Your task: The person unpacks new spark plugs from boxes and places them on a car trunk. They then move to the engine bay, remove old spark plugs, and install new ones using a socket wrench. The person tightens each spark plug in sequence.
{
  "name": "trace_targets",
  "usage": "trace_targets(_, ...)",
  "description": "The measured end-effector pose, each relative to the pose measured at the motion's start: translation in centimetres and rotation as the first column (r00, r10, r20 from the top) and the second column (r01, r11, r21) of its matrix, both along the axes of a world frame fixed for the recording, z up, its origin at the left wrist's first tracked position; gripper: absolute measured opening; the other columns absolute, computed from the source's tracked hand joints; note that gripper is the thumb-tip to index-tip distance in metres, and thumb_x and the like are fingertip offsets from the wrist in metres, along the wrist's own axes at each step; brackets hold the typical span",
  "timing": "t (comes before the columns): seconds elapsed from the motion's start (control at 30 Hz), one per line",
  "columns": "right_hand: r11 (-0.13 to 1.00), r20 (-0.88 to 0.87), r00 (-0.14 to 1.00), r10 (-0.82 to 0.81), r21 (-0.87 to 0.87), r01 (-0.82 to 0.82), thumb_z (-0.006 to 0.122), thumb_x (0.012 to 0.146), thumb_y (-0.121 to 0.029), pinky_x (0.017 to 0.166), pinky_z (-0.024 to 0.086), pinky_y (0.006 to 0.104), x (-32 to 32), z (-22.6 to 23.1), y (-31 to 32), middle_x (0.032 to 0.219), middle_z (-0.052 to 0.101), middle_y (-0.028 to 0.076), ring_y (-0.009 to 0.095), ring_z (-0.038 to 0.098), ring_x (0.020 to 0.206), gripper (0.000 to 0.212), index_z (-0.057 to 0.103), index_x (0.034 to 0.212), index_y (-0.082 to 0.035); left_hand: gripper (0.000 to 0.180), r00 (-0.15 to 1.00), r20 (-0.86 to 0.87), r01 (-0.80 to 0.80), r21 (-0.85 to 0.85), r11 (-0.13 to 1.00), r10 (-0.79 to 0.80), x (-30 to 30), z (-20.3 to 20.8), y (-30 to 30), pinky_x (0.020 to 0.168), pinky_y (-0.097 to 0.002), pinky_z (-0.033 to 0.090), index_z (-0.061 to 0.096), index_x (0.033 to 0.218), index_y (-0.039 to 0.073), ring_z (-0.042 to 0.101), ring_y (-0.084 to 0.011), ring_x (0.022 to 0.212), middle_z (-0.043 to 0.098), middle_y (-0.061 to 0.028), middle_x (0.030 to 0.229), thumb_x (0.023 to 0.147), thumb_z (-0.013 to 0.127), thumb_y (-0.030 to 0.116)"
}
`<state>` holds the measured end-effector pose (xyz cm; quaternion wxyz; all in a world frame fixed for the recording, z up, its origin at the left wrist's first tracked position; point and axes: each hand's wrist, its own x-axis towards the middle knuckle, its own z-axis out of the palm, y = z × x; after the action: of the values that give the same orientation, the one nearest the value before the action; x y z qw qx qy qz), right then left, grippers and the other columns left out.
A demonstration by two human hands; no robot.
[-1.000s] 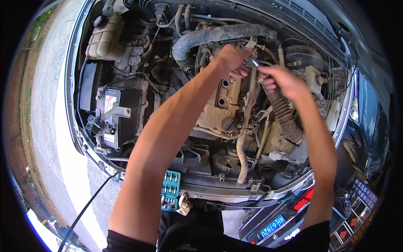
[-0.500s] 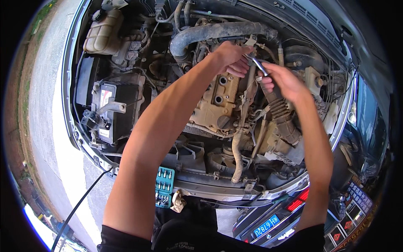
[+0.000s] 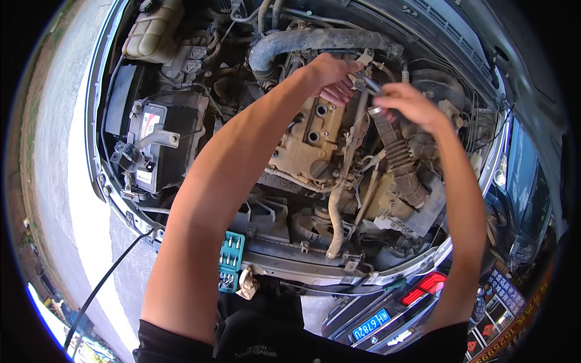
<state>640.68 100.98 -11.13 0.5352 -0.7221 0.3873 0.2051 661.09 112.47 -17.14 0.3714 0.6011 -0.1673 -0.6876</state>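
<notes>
Over the far side of the engine, my right hand (image 3: 408, 104) is closed round the handle of a slim silver wrench (image 3: 370, 85). The wrench slants up and left toward my left hand (image 3: 334, 74). My left thumb and forefinger are pinched at the wrench's far end, beside a small metal bracket (image 3: 365, 58); what they grip is hidden. The other left fingers curl down above the tan, dusty engine cover (image 3: 301, 148), which has round dark holes. Below my right hand runs a ribbed intake hose (image 3: 398, 151) with a metal clamp at its upper end.
A thick grey hose (image 3: 321, 43) arches behind my hands. The battery (image 3: 172, 136) and a coolant tank (image 3: 151, 33) stand left. A teal bit case (image 3: 231, 257) and a crumpled glove or rag (image 3: 247, 283) lie by the front edge. A parked car (image 3: 387, 311) is close behind.
My right hand has swung up and left, its fingers now closing over the wrench handle from above. My left hand stays near the bracket. The view has shifted slightly.
</notes>
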Motion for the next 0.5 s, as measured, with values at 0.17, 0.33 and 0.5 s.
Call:
trace_targets(0.17, 0.922, 0.028, 0.945, -0.325, 0.235, 0.309, 0.070, 0.103, -0.026, 0.051, 0.026, 0.0202, -3.6, -1.9, -0.7, 0.075, 0.050, -0.009, 0.001, 0.043, 0.062, 0.017, 0.069, 0.105, -0.009, 0.068, 1.000, 0.019, -0.019, -0.016, 1.000, 0.019, -0.3, -0.1, -0.7, 0.074, -0.0405, 0.071, 0.067, 0.117, -0.017, 0.078, -0.0280, 0.072, 0.078, -0.0267, 0.100, 0.101, 0.074, 0.048)
trace_targets(0.33, 0.813, 0.220, 0.789, -0.574, 0.032, 0.582, 0.080, 0.091, -0.014, 0.049, 0.024, 0.0217, -3.6, -4.7, 2.0, 0.069, 0.057, -0.008, 0.001, 0.043, 0.054, 0.010, 0.073, 0.090, -0.006, 0.053, 0.977, 0.122, -0.175, -0.019, 0.984, 0.176, -1.2, -0.5, -1.5, 0.063, -0.0397, 0.064, 0.074, 0.109, -0.011, 0.081, -0.0301, 0.079, 0.080, -0.0211, 0.098, 0.098, 0.077, 0.040)
trace_targets(0.5, 0.601, 0.230, 0.581, -0.781, 0.023, 0.799, 0.086, 0.080, -0.007, 0.051, 0.029, 0.0217, -1.6, -3.9, 5.4, 0.071, 0.065, -0.001, 0.005, 0.054, 0.058, 0.017, 0.077, 0.093, -0.001, 0.041, 0.959, 0.144, -0.247, -0.005, 0.969, 0.245, -1.6, -1.2, -2.2, 0.064, -0.0381, 0.063, 0.077, 0.100, -0.007, 0.081, -0.0277, 0.073, 0.081, -0.0164, 0.093, 0.095, 0.080, 0.034)
